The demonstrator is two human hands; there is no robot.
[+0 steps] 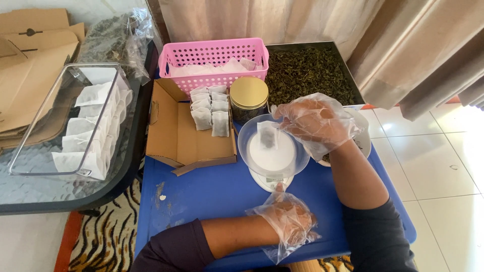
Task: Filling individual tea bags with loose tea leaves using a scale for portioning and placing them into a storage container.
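A small white tea bag (267,136) is lying in the clear bowl (252,146) sitting on a white kitchen scale (271,177), placed there so its filling can be weighed. The right hand (315,121), in a loose plastic glove, is hovering at the bowl's rim with fingers curled; I cannot tell whether it is pinching anything. The left hand (287,216), gloved too, is resting half open on the blue worktop (201,194), one finger reaching toward the scale's front. Behind are standing a gold-lidded jar (248,95), a cardboard box (176,131) holding filled bags, a pink basket (214,58) and a dark tray of loose tea leaves (307,73), all within reach.
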